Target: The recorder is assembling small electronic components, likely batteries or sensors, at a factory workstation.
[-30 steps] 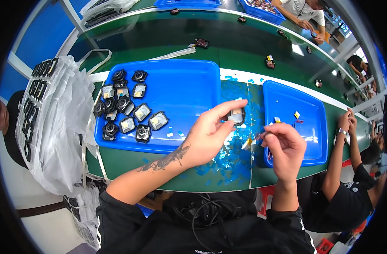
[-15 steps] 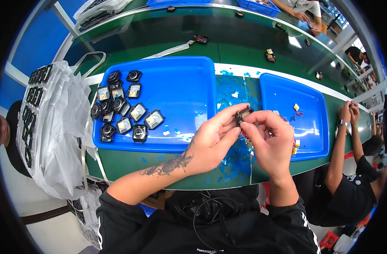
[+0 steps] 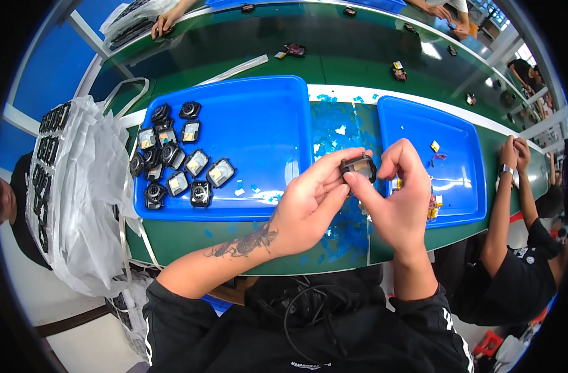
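Observation:
Over the gap between two blue trays, my left hand grips a black smartwatch case by its left end, between thumb and fingers. The case is tilted, with its framed brownish inner face showing. My right hand is at the case's right side. Its thumb tip touches the lower edge, while the index finger is bent and lifted clear of the case. The other right fingers are curled and partly hidden. Several similar black watch cases lie in the left end of the left blue tray, some face up, some showing pale insides.
Blue film scraps litter the green table between the trays. The right blue tray holds small yellow and red parts. A green conveyor carries scattered pieces behind. Stacked plastic-wrapped trays stand left. A co-worker's forearms are at right.
The case has turned to show more of its inner face. My right index finger has lifted away from it. Another person's hand has come in at the upper left.

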Available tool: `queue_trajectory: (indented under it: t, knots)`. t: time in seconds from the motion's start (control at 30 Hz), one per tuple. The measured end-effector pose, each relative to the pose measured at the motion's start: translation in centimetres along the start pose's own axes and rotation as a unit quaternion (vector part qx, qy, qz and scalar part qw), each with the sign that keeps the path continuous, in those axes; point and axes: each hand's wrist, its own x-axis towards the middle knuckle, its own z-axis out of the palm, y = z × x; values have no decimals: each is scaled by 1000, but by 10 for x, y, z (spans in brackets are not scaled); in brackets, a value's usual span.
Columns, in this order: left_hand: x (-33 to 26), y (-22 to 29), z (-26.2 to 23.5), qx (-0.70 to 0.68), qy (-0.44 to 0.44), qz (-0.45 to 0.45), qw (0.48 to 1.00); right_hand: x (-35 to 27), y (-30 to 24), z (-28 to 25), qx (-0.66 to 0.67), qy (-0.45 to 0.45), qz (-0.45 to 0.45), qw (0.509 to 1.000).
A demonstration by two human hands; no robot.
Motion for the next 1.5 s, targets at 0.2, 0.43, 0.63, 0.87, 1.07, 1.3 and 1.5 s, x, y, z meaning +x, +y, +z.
queue_trajectory:
  t: [0.2,0.43,0.63,0.87,1.07,1.3,1.5]
  knots:
    - [1,-4,4,-23,81,64,994,-16,1,-12,289,-51,157,943]
    - [-1,5,-6,276,31,84,957,-22,1,-16,336,-79,202,917]
    - [3,14,-10,337,2,119,934,-23,11,-17,342,-99,186,916]
    - [4,9,-16,456,-10,236,858,-11,27,-23,511,-201,290,784]
    - [2,14,-14,420,-2,141,897,-15,32,-24,415,-166,175,877]
    - [5,12,-18,168,-44,-143,974,-20,10,-19,352,-128,191,907]
    - [4,10,-13,89,-9,-127,988,-34,16,0,270,-22,127,954]
